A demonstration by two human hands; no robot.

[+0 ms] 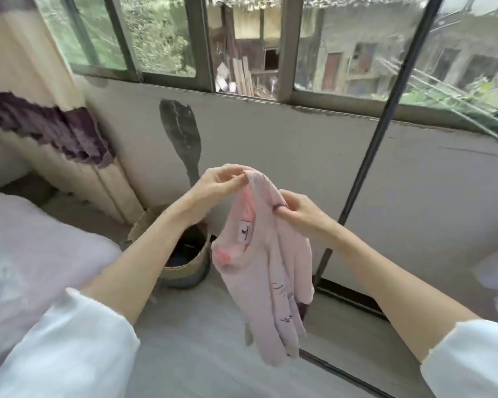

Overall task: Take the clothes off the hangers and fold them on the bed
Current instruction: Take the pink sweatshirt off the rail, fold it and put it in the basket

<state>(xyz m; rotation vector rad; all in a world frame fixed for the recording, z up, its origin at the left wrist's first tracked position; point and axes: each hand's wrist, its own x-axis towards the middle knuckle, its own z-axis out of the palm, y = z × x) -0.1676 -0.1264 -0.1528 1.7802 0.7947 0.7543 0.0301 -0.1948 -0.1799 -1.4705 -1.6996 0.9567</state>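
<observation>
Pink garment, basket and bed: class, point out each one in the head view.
Pink garment (266, 285): head view, on its hanging front fabric.
Basket (197, 267): head view, on its woven side wall.
Bed (41, 254): head view, on its lilac cover.

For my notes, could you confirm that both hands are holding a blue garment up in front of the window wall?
Not quite: the garment is pink, not blue. The head view shows the left hand and right hand holding it up in front of the window wall.
</observation>
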